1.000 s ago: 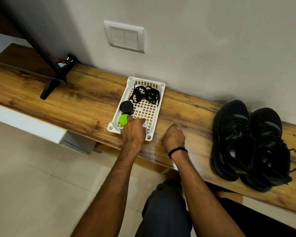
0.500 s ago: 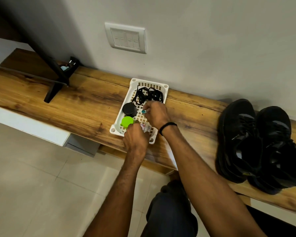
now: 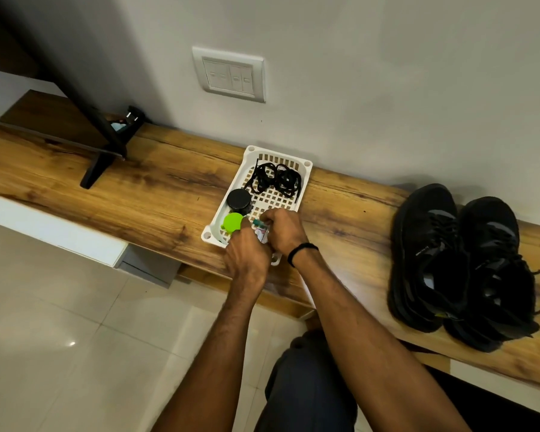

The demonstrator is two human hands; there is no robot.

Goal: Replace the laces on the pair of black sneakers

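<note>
Two black sneakers (image 3: 424, 254) (image 3: 493, 269) stand side by side on the right of the wooden bench (image 3: 156, 194), laced in black. A white plastic basket (image 3: 306, 165) sits against the wall with a bundle of black laces (image 3: 276, 179) at its far end. Both hands are at the basket's near end. My left hand (image 3: 247, 260) is curled at a small white and red packet (image 3: 261, 236). My right hand (image 3: 282, 229) pinches a small teal piece (image 3: 256, 222) just above that packet. The fingertips of both hands are mostly hidden.
Inside the basket are a black round jar (image 3: 238, 201) and a bright green lid (image 3: 232, 222). A black stand foot (image 3: 103, 160) rests on the bench's left part. A wall switch plate (image 3: 229, 74) is above. Tiled floor (image 3: 60, 338) lies below the bench edge.
My right hand came from the bare bench into the basket, reached near the laces, then drew back next to my left hand. The left hand stayed at the basket's near end.
</note>
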